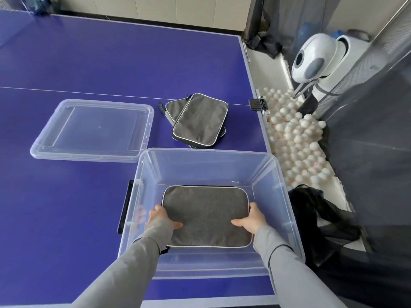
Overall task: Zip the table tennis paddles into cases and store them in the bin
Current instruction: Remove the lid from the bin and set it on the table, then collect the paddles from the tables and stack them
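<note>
My left hand (160,216) and right hand (254,218) grip the side edges of a flat grey fabric paddle case (205,215) | low inside the clear plastic bin (287,187), lower centre | likely light, soft-skinned, stiff within; edges hold best.

You cannot see the fingers of your left hand (160,217) or right hand (254,218); they curl under the flat grey fabric case (205,215) at lower centre. Above it, the top grey zipped case (200,121) hides most of another beneath.
</note>
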A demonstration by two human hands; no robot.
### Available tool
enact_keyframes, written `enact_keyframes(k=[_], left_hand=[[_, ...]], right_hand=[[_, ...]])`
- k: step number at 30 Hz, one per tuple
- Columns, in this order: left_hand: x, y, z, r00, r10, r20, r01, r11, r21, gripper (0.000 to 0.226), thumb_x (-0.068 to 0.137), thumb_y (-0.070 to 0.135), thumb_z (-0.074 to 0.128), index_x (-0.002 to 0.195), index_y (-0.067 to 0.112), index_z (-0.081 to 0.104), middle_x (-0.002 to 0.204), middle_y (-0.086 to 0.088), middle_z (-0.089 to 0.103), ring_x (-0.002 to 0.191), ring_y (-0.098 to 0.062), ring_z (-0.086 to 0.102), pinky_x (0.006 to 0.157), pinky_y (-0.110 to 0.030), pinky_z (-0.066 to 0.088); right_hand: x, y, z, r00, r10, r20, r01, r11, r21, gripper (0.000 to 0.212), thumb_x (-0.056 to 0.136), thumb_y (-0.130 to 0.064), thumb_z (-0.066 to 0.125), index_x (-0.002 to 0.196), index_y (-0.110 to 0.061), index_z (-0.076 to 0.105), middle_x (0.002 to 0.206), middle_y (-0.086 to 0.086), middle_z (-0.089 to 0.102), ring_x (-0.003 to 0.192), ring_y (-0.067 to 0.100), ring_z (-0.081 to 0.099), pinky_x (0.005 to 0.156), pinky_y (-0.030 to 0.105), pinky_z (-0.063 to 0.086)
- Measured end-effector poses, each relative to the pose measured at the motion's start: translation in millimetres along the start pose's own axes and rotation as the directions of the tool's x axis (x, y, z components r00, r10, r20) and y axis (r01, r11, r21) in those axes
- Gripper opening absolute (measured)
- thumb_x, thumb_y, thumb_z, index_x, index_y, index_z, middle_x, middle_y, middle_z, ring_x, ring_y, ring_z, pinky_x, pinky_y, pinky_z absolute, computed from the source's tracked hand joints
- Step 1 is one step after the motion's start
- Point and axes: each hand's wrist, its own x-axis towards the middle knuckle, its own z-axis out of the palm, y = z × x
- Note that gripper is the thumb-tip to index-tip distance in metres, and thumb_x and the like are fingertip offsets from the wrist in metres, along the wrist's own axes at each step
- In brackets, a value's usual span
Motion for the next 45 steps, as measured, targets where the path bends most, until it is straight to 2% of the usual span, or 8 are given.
enact_keyframes(k=[11,16,20,26,33,37,41,45], left_hand=[[-14,-1,2,0.976,0.191,-0.108,-0.184,0.98,0.07,0.083,0.076,0.046,0.071,0.138,0.009,0.03,0.139,-0.008,0.031,0.132,-0.027,0.03,0.106,-0.042,0.035],[-23,14,-5,0.922,0.346,-0.175,-0.315,0.931,0.183,0.086,0.081,0.051,0.063,0.146,0.015,0.021,0.148,-0.006,0.025,0.137,-0.026,0.023,0.11,-0.039,0.03],[-37,31,-21,0.871,0.448,-0.2,-0.389,0.879,0.276,0.086,0.087,0.049,0.056,0.149,0.01,0.011,0.157,-0.006,0.013,0.146,-0.022,0.008,0.118,-0.034,0.014],[-71,34,-63,0.743,0.549,-0.383,-0.532,0.831,0.161,0.074,0.091,0.038,0.055,0.148,0.007,0.019,0.157,-0.007,0.017,0.146,-0.02,0.009,0.114,-0.028,0.008],[-99,-39,-114,0.692,0.391,-0.607,-0.454,0.889,0.054,0.065,0.091,0.038,0.056,0.144,0.01,0.032,0.154,-0.007,0.027,0.144,-0.024,0.018,0.114,-0.031,0.015],[-104,-112,-128,0.788,0.166,-0.593,-0.26,0.963,-0.076,0.068,0.093,0.043,0.05,0.148,0.013,0.024,0.158,0.0,0.014,0.144,-0.021,0.019,0.113,-0.039,0.028],[-109,-195,-126,0.819,-0.035,-0.573,-0.084,0.98,-0.18,0.069,0.093,0.045,0.049,0.149,0.014,0.022,0.158,0.001,0.013,0.144,-0.019,0.019,0.113,-0.037,0.028],[-123,-290,-109,0.824,-0.189,-0.533,0.051,0.964,-0.263,0.069,0.092,0.044,0.051,0.147,0.011,0.027,0.156,-0.005,0.021,0.143,-0.021,0.022,0.112,-0.034,0.025]], right_hand=[[-18,-8,-7,0.994,-0.106,-0.042,0.098,0.982,-0.159,0.089,0.078,-0.028,0.076,0.145,-0.004,0.022,0.143,0.018,0.036,0.133,0.031,0.039,0.109,0.033,0.032],[-29,-16,-23,0.969,-0.228,-0.089,0.208,0.958,-0.195,0.073,0.089,-0.031,0.062,0.147,-0.007,0.024,0.145,0.017,0.034,0.136,0.029,0.035,0.112,0.034,0.027],[-42,-40,-33,0.922,-0.367,-0.125,0.336,0.918,-0.211,0.06,0.095,-0.026,0.053,0.145,-0.006,0.027,0.147,0.015,0.035,0.138,0.027,0.031,0.111,0.031,0.022],[-65,-98,-24,0.774,-0.623,-0.111,0.588,0.773,-0.239,0.054,0.096,-0.024,0.051,0.144,-0.007,0.033,0.148,0.011,0.036,0.139,0.024,0.031,0.111,0.03,0.021],[-105,-172,43,0.574,-0.811,0.11,0.804,0.534,-0.26,0.053,0.097,-0.022,0.049,0.144,-0.005,0.032,0.149,0.012,0.036,0.139,0.026,0.029,0.111,0.031,0.021],[-140,-203,104,0.422,-0.877,0.232,0.895,0.362,-0.259,0.048,0.096,-0.02,0.051,0.139,-0.003,0.04,0.142,0.014,0.044,0.134,0.028,0.036,0.107,0.027,0.023],[-182,-213,179,0.29,-0.866,0.407,0.944,0.191,-0.268,0.049,0.096,-0.024,0.049,0.141,-0.008,0.038,0.144,0.009,0.042,0.135,0.024,0.034,0.109,0.032,0.026],[-223,-203,259,0.239,-0.748,0.619,0.95,0.048,-0.308,0.05,0.098,-0.028,0.046,0.143,-0.011,0.035,0.147,0.006,0.038,0.137,0.023,0.031,0.111,0.035,0.027]])
